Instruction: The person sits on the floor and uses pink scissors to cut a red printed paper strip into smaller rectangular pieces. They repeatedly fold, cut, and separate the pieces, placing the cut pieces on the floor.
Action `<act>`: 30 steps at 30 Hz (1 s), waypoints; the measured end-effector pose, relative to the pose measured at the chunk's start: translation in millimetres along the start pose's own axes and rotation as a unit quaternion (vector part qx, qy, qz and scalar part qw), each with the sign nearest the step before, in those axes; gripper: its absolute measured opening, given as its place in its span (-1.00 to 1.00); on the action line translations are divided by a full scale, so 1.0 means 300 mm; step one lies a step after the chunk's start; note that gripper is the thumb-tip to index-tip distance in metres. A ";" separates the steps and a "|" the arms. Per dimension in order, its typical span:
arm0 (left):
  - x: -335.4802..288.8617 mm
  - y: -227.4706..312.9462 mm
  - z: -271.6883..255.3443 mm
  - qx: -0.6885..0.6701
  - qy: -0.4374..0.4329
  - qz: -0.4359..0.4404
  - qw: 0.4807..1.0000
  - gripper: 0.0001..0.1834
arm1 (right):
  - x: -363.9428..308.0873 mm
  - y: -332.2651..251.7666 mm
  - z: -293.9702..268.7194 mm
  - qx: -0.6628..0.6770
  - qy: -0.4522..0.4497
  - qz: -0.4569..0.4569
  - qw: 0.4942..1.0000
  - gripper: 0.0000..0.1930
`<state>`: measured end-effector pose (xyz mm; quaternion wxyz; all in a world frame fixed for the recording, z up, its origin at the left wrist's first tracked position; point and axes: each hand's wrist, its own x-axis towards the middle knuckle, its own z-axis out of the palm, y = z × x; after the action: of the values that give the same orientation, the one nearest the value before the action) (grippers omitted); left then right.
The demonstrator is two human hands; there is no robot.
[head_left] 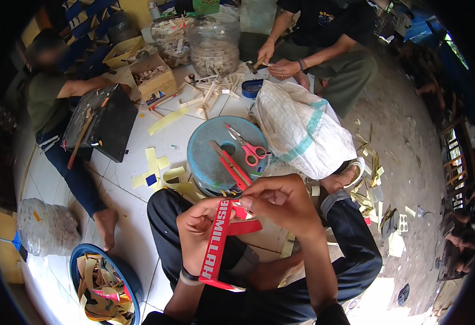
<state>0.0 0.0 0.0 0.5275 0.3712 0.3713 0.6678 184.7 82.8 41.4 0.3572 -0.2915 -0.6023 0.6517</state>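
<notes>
In front of my lap, my left hand [194, 230] is closed around a narrow red piece [215, 244] with white lettering along its face and angled parts at both ends. A red side strip [244, 227] sticks out to the right from its upper part. My right hand [283, 203] pinches at the top end of this piece, with thumb and forefinger together; the fingertips partly hide the spot. Just beyond my hands stands a round blue-grey stool [202, 146] with a hole in its top. On it lie red-handled scissors [251, 151] and a red utility knife [230, 164].
A white sack [297, 127] sits right of the stool. Two people work ahead, one by a black box [104, 122], one holding a hammer [254, 66]. Wood pieces [210, 95] and yellow scraps [152, 165] litter the tiles. A blue tub [134, 287] of offcuts stands lower left.
</notes>
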 end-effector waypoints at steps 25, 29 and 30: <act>-0.019 0.014 0.062 0.058 0.019 0.087 0.994 -0.78 | -0.068 0.079 0.130 0.382 0.052 0.005 0.923 -0.63; -0.026 0.004 0.064 0.037 0.019 0.084 0.996 -0.78 | -0.087 0.099 0.147 0.466 0.064 -0.006 0.883 -0.61; -0.022 0.002 0.062 0.043 0.025 0.083 0.995 -0.78 | -0.090 0.099 0.149 0.443 0.084 0.001 0.892 -0.61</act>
<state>17.4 -4.6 8.1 0.4441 0.4064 0.3811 0.7017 160.6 34.2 15.3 0.4981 -0.1573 -0.2179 0.8244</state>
